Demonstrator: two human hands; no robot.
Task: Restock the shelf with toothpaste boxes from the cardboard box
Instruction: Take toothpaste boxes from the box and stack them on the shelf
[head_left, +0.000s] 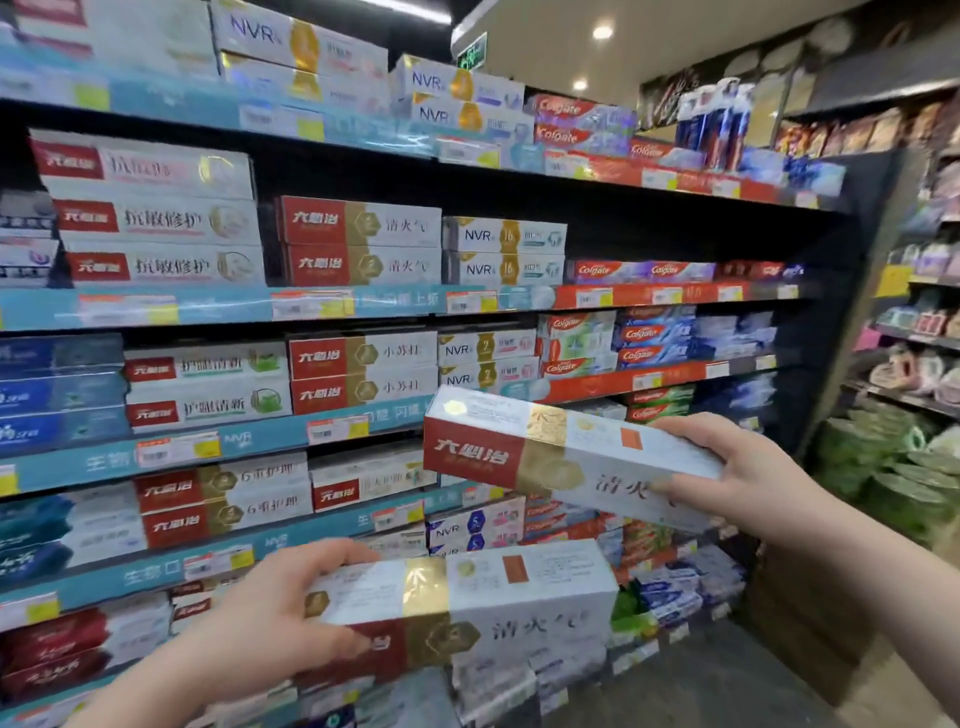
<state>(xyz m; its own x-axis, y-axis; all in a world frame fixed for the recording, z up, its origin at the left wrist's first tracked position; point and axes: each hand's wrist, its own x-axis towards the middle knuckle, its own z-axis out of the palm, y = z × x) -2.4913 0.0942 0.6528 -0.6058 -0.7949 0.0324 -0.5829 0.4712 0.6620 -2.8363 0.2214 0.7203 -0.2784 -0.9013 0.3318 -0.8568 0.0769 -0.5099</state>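
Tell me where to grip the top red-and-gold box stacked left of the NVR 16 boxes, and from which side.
Come from the front, at its red left end. The top box lies flat, long face outward, on its twin, blocking its underside, and NVR boxes crowd its right end. A dark gap beside the left end probably leaves room for a grip.

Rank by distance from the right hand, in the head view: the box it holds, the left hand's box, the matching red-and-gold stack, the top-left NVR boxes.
1. upper toothpaste box: gripped by the right hand at its right end.
2. lower toothpaste box: below and left, held by the left hand.
3. red-and-gold stack: up and left, behind both.
4. NVR boxes: highest row, far upper left.
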